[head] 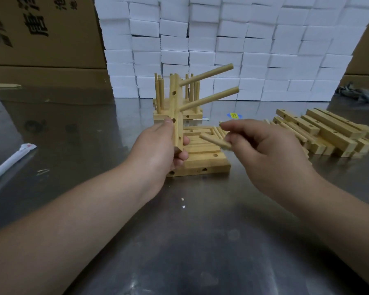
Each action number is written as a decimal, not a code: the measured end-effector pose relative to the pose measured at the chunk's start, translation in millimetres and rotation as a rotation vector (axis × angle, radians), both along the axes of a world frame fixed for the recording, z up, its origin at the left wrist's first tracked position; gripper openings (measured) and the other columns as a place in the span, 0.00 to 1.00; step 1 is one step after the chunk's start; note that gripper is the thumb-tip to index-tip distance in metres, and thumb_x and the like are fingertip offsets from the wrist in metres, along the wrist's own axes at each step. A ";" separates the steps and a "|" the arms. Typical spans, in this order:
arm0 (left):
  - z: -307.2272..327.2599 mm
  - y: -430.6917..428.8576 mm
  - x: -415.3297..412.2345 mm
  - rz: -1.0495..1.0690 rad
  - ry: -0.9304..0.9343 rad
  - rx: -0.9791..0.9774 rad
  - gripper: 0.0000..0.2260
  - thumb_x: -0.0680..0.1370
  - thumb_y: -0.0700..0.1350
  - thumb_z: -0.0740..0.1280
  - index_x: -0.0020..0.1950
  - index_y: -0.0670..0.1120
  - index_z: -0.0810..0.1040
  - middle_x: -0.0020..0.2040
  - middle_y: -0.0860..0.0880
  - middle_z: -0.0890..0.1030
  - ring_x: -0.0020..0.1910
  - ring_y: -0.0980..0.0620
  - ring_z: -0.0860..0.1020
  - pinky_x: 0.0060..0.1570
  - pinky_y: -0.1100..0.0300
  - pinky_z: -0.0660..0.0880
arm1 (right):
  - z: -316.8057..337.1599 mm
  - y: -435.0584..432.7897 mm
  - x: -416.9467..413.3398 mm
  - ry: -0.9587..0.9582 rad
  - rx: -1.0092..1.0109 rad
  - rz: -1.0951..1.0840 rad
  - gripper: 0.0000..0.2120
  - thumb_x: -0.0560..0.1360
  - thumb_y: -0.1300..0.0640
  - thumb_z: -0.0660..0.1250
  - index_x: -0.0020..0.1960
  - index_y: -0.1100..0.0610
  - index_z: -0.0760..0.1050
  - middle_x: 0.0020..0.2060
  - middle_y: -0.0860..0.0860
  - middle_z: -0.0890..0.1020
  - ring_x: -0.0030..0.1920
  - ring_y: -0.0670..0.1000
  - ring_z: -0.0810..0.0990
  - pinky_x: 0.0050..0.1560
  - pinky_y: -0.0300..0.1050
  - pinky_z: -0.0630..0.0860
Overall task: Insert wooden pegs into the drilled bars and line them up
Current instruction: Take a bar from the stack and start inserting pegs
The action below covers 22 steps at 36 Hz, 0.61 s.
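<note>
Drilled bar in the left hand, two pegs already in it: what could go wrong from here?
The right hand pinches the loose peg only near one end, so it may enter a hole askew or slip. The left hand holds the drilled bar low, so pushing may tip it. Its two inserted pegs stick out unsupported and could be knocked.

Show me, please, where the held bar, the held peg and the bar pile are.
held bar (174, 106): head view, middle of its drilled face.
held peg (213, 140): head view, middle of its shaft.
bar pile (328, 133): head view, top face of a long bar.
</note>
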<state>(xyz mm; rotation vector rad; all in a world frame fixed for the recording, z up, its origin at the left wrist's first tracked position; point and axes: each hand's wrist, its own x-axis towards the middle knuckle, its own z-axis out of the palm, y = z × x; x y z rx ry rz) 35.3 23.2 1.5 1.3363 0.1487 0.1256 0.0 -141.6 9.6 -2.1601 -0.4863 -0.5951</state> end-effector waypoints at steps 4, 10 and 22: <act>-2.7 -3.8 -3.2 -0.019 -0.042 0.058 0.13 0.82 0.51 0.54 0.50 0.47 0.75 0.25 0.52 0.77 0.19 0.56 0.71 0.20 0.66 0.67 | 3.4 4.8 -3.2 -0.013 -0.064 0.003 0.14 0.67 0.43 0.61 0.49 0.44 0.79 0.30 0.38 0.77 0.33 0.36 0.73 0.32 0.26 0.66; -6.5 -10.3 -10.3 -0.067 -0.101 0.132 0.12 0.82 0.50 0.55 0.45 0.49 0.75 0.25 0.52 0.78 0.20 0.56 0.72 0.22 0.64 0.69 | 2.0 8.2 -3.7 -0.046 -0.175 -0.029 0.18 0.62 0.35 0.61 0.36 0.49 0.76 0.28 0.47 0.73 0.35 0.42 0.70 0.31 0.34 0.65; -7.9 -11.0 -12.1 -0.048 -0.113 0.197 0.12 0.82 0.51 0.55 0.45 0.50 0.75 0.36 0.46 0.77 0.22 0.56 0.73 0.26 0.62 0.69 | 2.1 8.1 -3.2 -0.017 -0.243 0.011 0.13 0.64 0.53 0.62 0.46 0.49 0.80 0.36 0.40 0.72 0.39 0.38 0.71 0.40 0.26 0.65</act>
